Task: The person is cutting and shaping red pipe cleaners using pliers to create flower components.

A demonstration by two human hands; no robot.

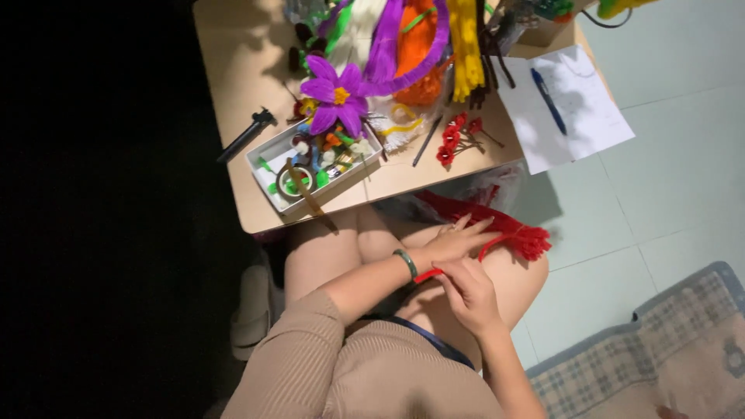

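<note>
I see the work held low, over the lap rather than up on the surface (233,70), which keeps the loose bundle of red pipe cleaners (497,221) resting across the thighs where it cannot roll off. My left hand (458,240) lies flat and spread on that bundle, fingers apart, pressing it down so the stems stay together while one is drawn out. A green bangle (406,264) sits on that wrist. My right hand (466,291) is pinched shut on a single red pipe cleaner (458,260), which arcs from a free end near the left wrist, under the fingers, and up toward the bundle's fuzzy tips at the right thigh; I judge the pinch is there to bend or separate it, though the fingertips themselves are partly hidden.

Up on the surface, finished pieces stay out of the way: a purple flower (335,97) with a yellow centre, and small red flowers (454,140) on dark stems just beside the front edge. A shallow white tray (268,155) near the front corner corrals small bits, with a roll of tape in it. Longer purple, orange and yellow stems (434,39) pile at the back. A sheet of paper (590,116) with a blue pen (549,101) overhangs the right edge. A checked rug (660,349) lies on the tiled floor to the right.
</note>
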